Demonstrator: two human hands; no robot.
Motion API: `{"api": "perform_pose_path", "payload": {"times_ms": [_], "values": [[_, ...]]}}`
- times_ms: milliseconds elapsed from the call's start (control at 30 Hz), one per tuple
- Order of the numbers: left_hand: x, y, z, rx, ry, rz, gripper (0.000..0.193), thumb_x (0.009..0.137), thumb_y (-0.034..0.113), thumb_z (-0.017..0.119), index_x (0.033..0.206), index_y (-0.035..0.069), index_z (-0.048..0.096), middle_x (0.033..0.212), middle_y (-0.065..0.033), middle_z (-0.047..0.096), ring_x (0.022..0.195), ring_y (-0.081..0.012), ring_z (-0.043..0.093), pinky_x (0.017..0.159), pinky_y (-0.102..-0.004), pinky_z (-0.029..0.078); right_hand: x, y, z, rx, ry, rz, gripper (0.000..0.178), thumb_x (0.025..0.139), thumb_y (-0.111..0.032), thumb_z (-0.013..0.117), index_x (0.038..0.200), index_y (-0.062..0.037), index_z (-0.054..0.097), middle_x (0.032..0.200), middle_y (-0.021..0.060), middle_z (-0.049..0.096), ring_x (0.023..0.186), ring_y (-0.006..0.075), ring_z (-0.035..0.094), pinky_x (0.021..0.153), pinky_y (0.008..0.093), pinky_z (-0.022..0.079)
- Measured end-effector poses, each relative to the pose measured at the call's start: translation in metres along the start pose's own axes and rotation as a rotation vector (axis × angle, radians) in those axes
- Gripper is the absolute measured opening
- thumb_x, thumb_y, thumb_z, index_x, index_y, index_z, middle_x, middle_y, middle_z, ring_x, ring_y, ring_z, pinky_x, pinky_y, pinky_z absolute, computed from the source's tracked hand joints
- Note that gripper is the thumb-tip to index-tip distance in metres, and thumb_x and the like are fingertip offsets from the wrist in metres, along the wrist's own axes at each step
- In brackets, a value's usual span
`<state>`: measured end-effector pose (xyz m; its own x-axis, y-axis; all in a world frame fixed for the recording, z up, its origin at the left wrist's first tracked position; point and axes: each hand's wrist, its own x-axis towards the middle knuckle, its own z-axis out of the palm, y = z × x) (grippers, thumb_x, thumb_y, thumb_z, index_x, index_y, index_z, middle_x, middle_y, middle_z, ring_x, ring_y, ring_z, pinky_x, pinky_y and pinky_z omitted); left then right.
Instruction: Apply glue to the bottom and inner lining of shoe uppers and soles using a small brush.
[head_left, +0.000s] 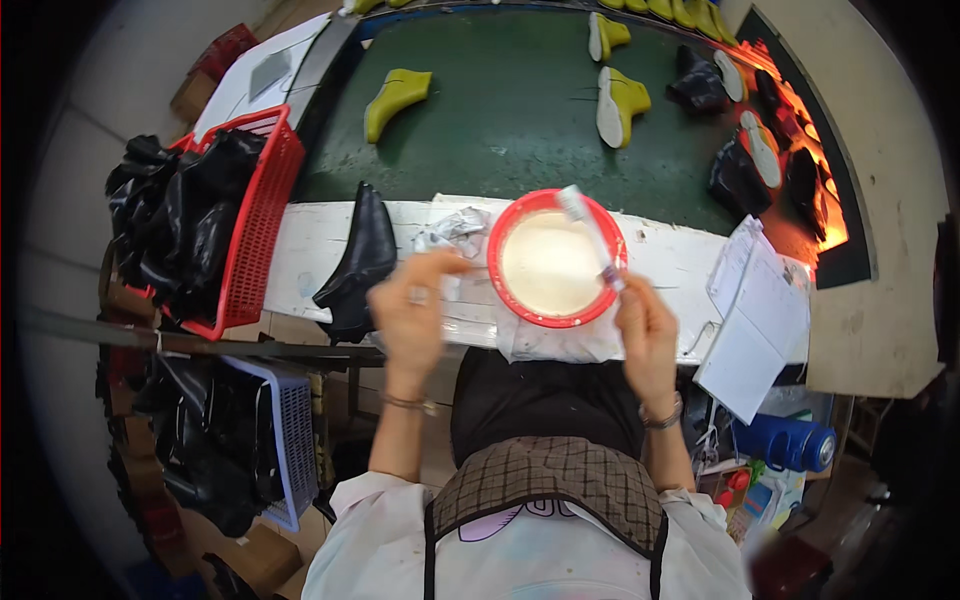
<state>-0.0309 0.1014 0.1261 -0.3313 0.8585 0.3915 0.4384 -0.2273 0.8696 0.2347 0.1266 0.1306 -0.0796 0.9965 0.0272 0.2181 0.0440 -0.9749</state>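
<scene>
Currently both hands are over the white work board (pixel 405 212), near the red bowl. Right hand (pixel 645 325): thumb and fingers pinching the handle end of a slim pale brush (pixel 594 238). Brush is tilted across the right side of the red bowl (pixel 560 321), head up near the far rim; can't tell if it touches. Bowl holds cream-coloured liquid (pixel 548 265).

Left hand (pixel 412 322): blurred, fingers curled, index pointing toward a crumpled silvery-white wrap (pixel 462 232) left of the bowl. Can't tell if it pinches anything or touches the wrap. 1 black ankle boot (pixel 362 245) stands on the board just left of that hand; contact unclear.

Beyond the board: green belt (pixel 490 120) with yellow shoes (pixel 622 108) lying on it, plus black boots (pixel 740 172) at right beside an orange glow. Left side: red crate (pixel 245 275) full of black boots, lavender basket (pixel 291 440) with more below it. Right side: papers (pixel 765 315) over the board edge, blue flask (pixel 785 443) lower down.
</scene>
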Motion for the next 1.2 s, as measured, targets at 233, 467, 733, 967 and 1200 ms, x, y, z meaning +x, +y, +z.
{"api": "perform_pose_path", "payload": {"times_ms": [233,467,733,967,1200], "values": [[0.037,-0.113,-0.062,0.794,-0.025,-0.174,0.114,0.078,0.046,0.086,0.162,0.01,0.018,0.155,-0.0344,0.036,0.136,-0.0492,0.044,0.111,-0.0564,0.035,0.037,0.028,-0.052,-0.596,0.016,-0.272,0.012,0.095,-0.012,0.067,0.104,-0.0089,0.074,0.089,0.0063,0.065,0.07,0.0268,0.064,0.062,0.0352,0.049],[0.047,-0.142,-0.078,0.847,-0.103,-0.187,0.106,0.073,0.026,0.075,0.163,0.017,0.019,0.12,-0.0284,0.063,0.107,-0.0451,0.064,0.093,-0.0519,0.052,0.057,0.039,-0.032,-0.863,-0.031,-0.346,0.014,0.089,-0.025,0.074,0.097,-0.0145,0.078,0.085,0.003,0.064,0.072,0.0241,0.066,0.061,0.0385,0.05],[0.039,-0.04,-0.102,0.035,-0.213,-0.407,0.031,0.083,0.006,0.069,0.11,-0.008,0.068,0.094,-0.0068,0.073,0.082,-0.0119,0.065,0.075,-0.028,0.054,0.063,0.046,-0.026,-0.959,-0.02,-0.509,0.01,0.085,-0.025,0.076,0.09,-0.0167,0.078,0.079,0.0017,0.062,0.07,0.0218,0.066,0.061,0.0368,0.051],[0.037,0.011,-0.055,-0.121,-0.548,-0.674,0.027,0.086,0.012,0.079,0.104,-0.007,0.073,0.09,-0.0059,0.075,0.079,-0.0101,0.067,0.071,-0.025,0.055,0.058,0.033,-0.042,-0.904,-0.068,-0.34,0.015,0.084,-0.023,0.079,0.097,-0.016,0.08,0.078,0.0011,0.063,0.068,0.0181,0.065,0.058,0.0342,0.048],[0.046,0.034,-0.022,-0.107,-0.842,-0.761,0.027,0.085,0.013,0.081,0.104,-0.005,0.074,0.088,-0.0065,0.076,0.079,-0.0106,0.068,0.073,-0.0253,0.055,0.06,-0.001,-0.054,-0.294,-0.098,-0.545,0.018,0.083,-0.013,0.082,0.101,-0.0113,0.08,0.086,-0.0027,0.07,0.074,0.012,0.062,0.076,0.0295,0.039]]}}
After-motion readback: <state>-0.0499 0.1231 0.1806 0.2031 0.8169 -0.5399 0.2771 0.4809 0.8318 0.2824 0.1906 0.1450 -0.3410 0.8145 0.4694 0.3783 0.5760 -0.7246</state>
